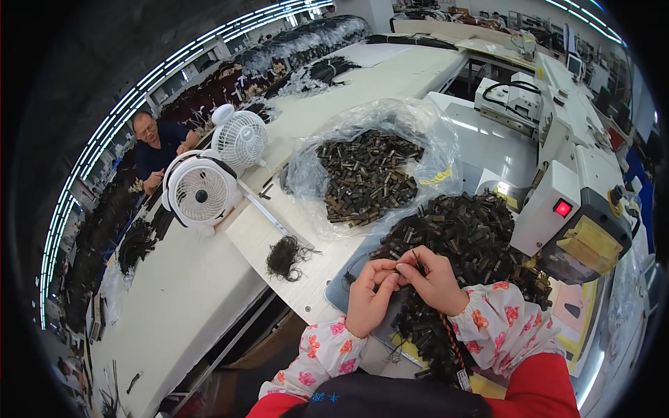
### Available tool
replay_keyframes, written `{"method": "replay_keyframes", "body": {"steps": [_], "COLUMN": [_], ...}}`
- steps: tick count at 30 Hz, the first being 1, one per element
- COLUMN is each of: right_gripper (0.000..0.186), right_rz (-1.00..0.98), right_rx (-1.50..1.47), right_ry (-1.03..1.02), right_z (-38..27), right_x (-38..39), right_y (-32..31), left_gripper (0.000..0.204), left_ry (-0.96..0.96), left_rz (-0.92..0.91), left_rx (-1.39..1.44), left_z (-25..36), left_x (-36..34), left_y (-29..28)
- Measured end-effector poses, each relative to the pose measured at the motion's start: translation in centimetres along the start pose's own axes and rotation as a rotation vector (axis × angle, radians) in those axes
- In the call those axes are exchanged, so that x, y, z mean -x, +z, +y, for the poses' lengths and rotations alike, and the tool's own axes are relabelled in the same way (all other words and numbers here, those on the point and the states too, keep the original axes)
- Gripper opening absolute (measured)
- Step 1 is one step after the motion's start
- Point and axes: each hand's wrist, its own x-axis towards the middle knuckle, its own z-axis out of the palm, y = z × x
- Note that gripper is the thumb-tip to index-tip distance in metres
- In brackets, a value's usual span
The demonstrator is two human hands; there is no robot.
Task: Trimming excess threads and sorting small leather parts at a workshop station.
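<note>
My left hand and my right hand meet with thumbs and fingertips pinched together. Between them is a small dark strip, mostly hidden by the fingers; it resembles the pieces below. Beneath and beyond my hands spreads a loose heap of small dark brown fabric tabs, tangled with threads. Farther off, a clear plastic bag lies opened wide, filled with more tabs of the same kind. Left of my hands, a tangle of dark thread rests on the pale tabletop.
To the right stands a white machine with a red-lit switch box and a dark control panel. Two white fans stand on the left, beside a long pale table. A person in dark clothing works beyond them.
</note>
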Motion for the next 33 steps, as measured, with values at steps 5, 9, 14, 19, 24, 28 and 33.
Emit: {"method": "replay_keyframes", "body": {"steps": [5,9,14,19,24,28,33], "right_gripper": [0.015,0.014,0.014,0.015,0.02,0.019,0.015], "right_rz": [-0.091,-0.163,-0.112,-0.093,-0.242,-0.173,-0.197], "right_rx": [0.089,0.174,0.1,0.042,0.079,0.114,0.254], "right_ry": [0.067,0.04,-0.001,-0.006,0.101,-0.073,-0.184], "right_z": [0.0,0.0,-0.3,-0.8,-4.8,-5.8,-1.9], "right_x": [0.2,0.3,0.3,-0.3,-4.0,-6.1,-4.2], "right_y": [-0.6,-0.4,0.0,0.1,1.0,3.9,5.2], "left_gripper": [0.014,0.017,0.016,0.015,0.012,0.011,0.012], "left_ry": [0.044,0.076,0.12,0.133,0.121,0.084,0.061], "left_rz": [-0.034,0.004,0.056,0.051,0.191,0.239,0.261], "left_rx": [-0.24,-0.234,-0.246,-0.268,0.044,0.201,0.203], "left_z": [-1.4,-1.6,-1.2,-0.5,1.6,1.9,-0.7], "left_x": [1.0,1.3,1.2,0.9,-1.6,-1.2,-0.1], "left_y": [1.1,0.4,0.8,-0.2,-2.6,-3.4,-3.8]}}
